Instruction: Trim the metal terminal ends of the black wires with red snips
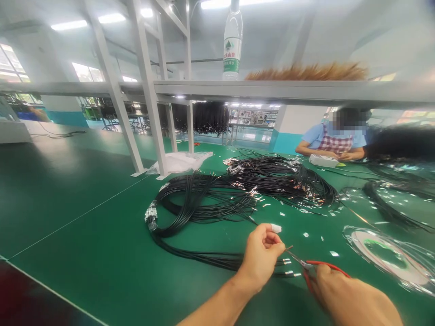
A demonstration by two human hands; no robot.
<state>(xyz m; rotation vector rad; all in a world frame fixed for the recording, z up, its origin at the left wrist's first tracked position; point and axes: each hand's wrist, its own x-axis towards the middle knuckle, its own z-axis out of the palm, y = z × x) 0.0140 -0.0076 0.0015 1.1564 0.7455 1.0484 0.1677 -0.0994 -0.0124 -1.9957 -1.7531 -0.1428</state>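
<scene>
My left hand (260, 256) pinches a thin black cable close to its bare end (289, 248); a white wrap covers one fingertip. My right hand (355, 294) is closed around red-handled pliers (307, 266), whose narrow jaws point left, close to that cable end. Whether the jaws touch the cable I cannot tell. Beneath and beside my left hand run several black cables (204, 256) with pale metallic ends. They come from a looped cable bundle (185, 222) on the green table (112, 253), gathered at the left by a shiny clear wrap (151, 215).
Another cable pile (272, 179) lies farther back. A reel (365, 246) of thin strip sits at the right, near scattered white scraps (335, 254). A plastic bag (183, 161) rests by the shelf posts (149, 90); a bottle (233, 45) stands on the shelf. A person (333, 140) sits across.
</scene>
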